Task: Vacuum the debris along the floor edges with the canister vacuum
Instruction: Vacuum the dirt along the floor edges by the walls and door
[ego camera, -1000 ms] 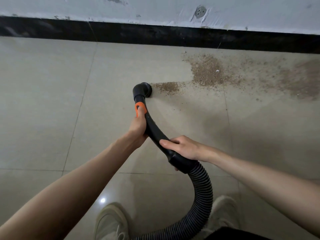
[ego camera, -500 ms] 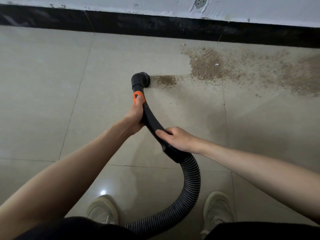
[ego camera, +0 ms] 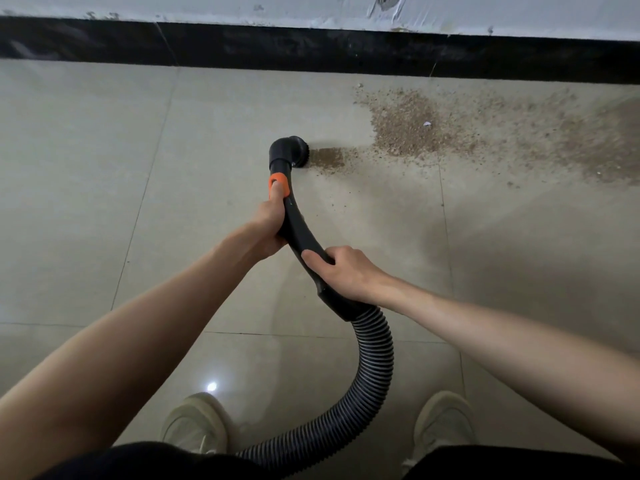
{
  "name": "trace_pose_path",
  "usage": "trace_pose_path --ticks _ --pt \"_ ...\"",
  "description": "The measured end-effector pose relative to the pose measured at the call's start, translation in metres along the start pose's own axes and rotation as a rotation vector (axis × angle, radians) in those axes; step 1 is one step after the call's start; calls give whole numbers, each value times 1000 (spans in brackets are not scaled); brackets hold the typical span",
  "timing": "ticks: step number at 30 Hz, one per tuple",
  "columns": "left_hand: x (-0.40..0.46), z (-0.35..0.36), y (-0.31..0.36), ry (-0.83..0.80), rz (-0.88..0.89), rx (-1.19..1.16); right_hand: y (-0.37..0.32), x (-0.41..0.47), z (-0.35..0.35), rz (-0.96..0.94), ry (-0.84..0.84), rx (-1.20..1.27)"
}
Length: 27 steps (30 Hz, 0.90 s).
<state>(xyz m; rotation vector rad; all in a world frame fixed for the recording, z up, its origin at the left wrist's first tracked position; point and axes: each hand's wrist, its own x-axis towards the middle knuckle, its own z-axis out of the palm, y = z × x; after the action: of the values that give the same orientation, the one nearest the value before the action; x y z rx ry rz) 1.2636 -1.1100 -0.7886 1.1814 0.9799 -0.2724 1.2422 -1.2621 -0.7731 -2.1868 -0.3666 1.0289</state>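
Gripping curved black wand (ego camera: 298, 233), both hands; gritty debris (ego camera: 412, 126).

Black wand (ego camera: 298, 233) with orange collar (ego camera: 279, 184); grey-ribbed black hose (ego camera: 374, 368); brown debris (ego camera: 412, 128); beige tiles (ego camera: 104, 168); black skirting (ego camera: 311, 50).

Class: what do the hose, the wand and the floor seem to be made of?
Hose: probably flexible ribbed plastic, black with grey ridges. Wand: rigid black plastic, smooth, slightly glossy. Floor: likely glazed ceramic tile, with grout lines and a light reflection.

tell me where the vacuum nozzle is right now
In the head view the vacuum nozzle sits on the floor tile just above centre, its mouth against the small debris patch to its right, short of the black baseboard.
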Motion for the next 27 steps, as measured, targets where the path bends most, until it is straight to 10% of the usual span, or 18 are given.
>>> trace_pose_path --ticks 27 --pt "13 60 -1 -59 63 157 31 -10 -24 25 71 77"
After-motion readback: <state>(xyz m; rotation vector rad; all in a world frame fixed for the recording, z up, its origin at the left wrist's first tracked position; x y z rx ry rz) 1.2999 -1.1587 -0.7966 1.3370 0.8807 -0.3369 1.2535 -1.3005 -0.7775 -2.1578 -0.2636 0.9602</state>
